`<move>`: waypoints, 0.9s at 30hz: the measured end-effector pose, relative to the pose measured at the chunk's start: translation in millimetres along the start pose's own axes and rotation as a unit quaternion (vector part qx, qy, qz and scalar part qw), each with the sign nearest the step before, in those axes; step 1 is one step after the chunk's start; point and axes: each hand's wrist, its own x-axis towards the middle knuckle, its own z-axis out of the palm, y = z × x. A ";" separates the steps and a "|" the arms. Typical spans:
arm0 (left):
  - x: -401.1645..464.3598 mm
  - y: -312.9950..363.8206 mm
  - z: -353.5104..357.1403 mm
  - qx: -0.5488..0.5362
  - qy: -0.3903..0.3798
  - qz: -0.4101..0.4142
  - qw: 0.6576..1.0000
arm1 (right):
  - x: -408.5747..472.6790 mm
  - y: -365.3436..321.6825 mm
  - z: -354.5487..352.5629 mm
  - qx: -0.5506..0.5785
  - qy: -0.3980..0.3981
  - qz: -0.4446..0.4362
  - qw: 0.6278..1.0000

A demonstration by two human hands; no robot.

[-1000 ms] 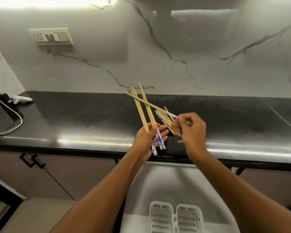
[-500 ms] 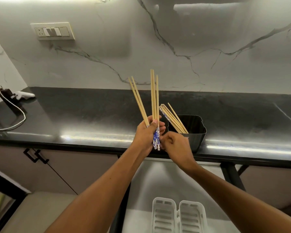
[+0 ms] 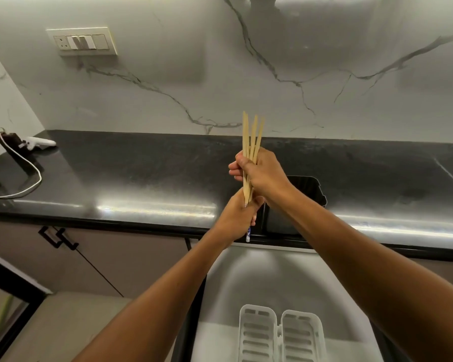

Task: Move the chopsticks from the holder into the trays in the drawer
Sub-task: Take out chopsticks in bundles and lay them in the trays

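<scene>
Both the left hand and right hand curl their fingers around the upright bundle of pale wooden chopsticks above the black rectangular holder, gathering them; next, lowering into the white slotted plastic trays.

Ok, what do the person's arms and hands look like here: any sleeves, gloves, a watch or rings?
Both arms are bare along all that shows, with no sleeve in view. The left hand and right hand wear no gloves. No watch, band or bracelet shows at either wrist, and no ring on the fingers that are visible; some fingers are hidden.
</scene>
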 end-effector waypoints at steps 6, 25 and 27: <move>1.3 -12.5 -15.2 -0.060 0.012 -0.010 0.998 | 6.2 11.0 7.4 0.002 -0.011 -0.009 1.000; 50.3 -90.2 -34.2 0.149 0.166 0.056 0.973 | 44.4 91.1 45.9 0.068 -0.011 0.039 0.997; 47.8 -103.3 -32.2 0.148 0.153 0.038 0.976 | 40.9 105.6 49.6 0.067 -0.022 0.048 0.996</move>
